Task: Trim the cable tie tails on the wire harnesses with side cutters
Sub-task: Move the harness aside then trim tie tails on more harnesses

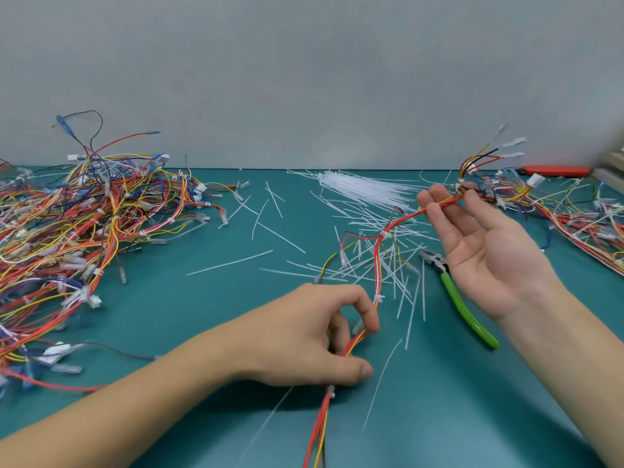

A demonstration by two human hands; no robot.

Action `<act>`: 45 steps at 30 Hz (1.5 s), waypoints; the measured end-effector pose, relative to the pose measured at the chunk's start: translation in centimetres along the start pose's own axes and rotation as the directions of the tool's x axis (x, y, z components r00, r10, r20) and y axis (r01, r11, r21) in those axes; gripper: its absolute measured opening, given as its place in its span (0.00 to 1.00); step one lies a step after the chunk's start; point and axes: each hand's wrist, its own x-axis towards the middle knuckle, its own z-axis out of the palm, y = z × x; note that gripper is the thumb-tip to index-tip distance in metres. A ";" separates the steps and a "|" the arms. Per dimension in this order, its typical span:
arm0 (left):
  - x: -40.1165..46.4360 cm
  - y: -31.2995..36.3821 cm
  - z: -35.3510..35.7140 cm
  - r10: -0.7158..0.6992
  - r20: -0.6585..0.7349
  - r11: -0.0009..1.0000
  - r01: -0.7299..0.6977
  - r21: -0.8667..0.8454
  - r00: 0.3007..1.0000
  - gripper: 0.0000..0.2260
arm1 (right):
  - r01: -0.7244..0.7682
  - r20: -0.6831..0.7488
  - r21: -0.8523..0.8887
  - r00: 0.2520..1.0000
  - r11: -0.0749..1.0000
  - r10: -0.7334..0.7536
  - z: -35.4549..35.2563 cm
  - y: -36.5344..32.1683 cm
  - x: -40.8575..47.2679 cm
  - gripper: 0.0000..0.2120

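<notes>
Cutters, the green-handled side pair (467,307), lie unheld beside the red-and-yellow wire harness (380,265); left hand (314,336) fingers pinch it, right hand (486,244) fingers spread beneath it; pick them up next.

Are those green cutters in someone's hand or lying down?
Lying down: the green cutters rest on the table, untouched, beneath the right hand.

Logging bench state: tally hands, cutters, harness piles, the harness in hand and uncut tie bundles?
Hands: 2, left hand and right hand
Side cutters: 1, green-handled side cutters lying on the mat
Harness piles: 2, left pile and right pile
Held harness: 1, red-and-yellow harness between both hands
Uncut tie bundles: 1, white bundle
Total: 7
</notes>
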 end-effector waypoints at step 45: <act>1.0 -1.1 -3.1 -0.237 -0.198 0.374 -0.099 -0.922 0.951 0.22 | 0.096 0.353 -0.377 0.934 0.921 0.047 0.5 2.7 -2.0 0.10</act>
